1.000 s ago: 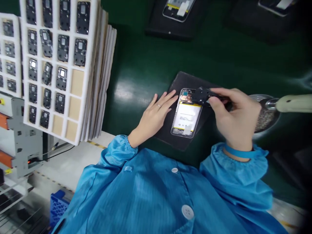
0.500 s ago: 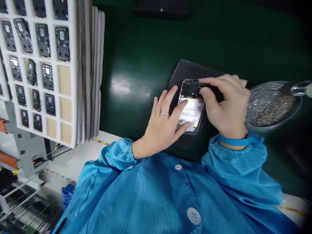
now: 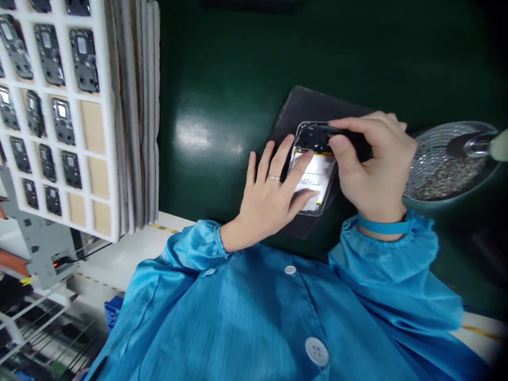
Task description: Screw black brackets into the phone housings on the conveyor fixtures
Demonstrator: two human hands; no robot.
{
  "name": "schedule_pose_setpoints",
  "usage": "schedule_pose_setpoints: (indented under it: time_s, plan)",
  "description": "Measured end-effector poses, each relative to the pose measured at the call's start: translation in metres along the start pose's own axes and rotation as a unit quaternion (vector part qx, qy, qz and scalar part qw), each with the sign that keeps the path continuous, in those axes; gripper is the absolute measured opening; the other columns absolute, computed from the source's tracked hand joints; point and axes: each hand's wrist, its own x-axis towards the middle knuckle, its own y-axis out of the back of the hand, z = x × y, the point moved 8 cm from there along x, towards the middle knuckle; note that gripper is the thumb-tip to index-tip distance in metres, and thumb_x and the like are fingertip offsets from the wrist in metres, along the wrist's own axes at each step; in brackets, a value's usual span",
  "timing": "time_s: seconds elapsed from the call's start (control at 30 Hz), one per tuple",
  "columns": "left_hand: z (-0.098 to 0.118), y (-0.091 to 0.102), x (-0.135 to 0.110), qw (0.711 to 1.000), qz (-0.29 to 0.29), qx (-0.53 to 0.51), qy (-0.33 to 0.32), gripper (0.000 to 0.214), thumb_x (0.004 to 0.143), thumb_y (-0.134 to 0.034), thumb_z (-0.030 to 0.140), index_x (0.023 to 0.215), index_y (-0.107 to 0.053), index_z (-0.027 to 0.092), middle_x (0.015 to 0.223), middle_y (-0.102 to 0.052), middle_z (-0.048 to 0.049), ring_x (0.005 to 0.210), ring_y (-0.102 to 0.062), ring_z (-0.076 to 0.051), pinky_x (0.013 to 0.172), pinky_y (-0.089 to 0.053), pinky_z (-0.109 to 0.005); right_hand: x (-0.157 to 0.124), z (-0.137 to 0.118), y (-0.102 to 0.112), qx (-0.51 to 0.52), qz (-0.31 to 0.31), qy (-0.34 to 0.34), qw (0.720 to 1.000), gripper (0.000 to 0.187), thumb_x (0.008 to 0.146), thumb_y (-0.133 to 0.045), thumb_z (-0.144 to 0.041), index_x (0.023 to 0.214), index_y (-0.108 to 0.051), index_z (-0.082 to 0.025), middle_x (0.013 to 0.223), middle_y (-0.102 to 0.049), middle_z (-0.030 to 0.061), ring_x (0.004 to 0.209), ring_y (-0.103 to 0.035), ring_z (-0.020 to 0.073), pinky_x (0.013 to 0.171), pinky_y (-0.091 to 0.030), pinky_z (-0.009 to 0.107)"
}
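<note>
An opened phone [image 3: 317, 177] lies on a dark mat [image 3: 304, 103], its white battery [image 3: 311, 182] exposed. Over its far end sits a black plastic cover piece [image 3: 311, 136]. My right hand [image 3: 375, 161] pinches the right edge of that piece between thumb and forefinger. A blue band circles the right wrist. My left hand [image 3: 268, 196] rests with fingers spread on the phone's left side, forefinger and thumb over the battery. Whether the cover piece is fully seated, I cannot tell.
To the left stands a stack of white foam trays [image 3: 105, 127] with black parts [image 3: 85, 61] in their cells. A clear dish of small screws [image 3: 448, 177] is at the right, a tool with a pale handle [image 3: 499, 146] above it.
The view has shifted slightly, so the trays sit further left. Both hands keep nearly the same place on the phone, the right still pinching the cover piece.
</note>
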Motion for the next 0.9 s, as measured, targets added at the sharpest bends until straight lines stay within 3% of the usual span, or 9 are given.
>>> schedule_pose_setpoints:
  time_s: [0.33, 0.9]
  plan:
    - [-0.0008, -0.0002, 0.0002, 1.0, 0.014, -0.006, -0.001, 0.065, 0.111, -0.044, 0.062, 0.165, -0.052, 0.025, 0.18, -0.04, -0.0163, 0.17, -0.031, -0.041, 0.139, -0.02, -0.067, -0.0023, -0.0003, 0.0022, -0.003, 0.014, -0.007, 1.0, 0.032, 0.109, -0.055, -0.046, 0.116, -0.075, -0.022, 0.107, -0.076, 0.0064, 0.104, -0.072, 0.0227, 0.097, -0.052, 0.043]
    - [0.0057, 0.0015, 0.0012, 0.998, 0.032, 0.043, -0.037, 0.064, 0.114, -0.043, 0.056, 0.163, -0.055, 0.017, 0.169, -0.056, -0.0176, 0.163, -0.045, -0.036, 0.141, -0.013, -0.063, -0.0021, 0.005, 0.0004, 0.02, 0.024, -0.041, 0.999, 0.032, 0.106, -0.058, -0.045, 0.116, -0.076, -0.021, 0.108, -0.075, 0.0072, 0.104, -0.071, 0.0225, 0.095, -0.051, 0.041]
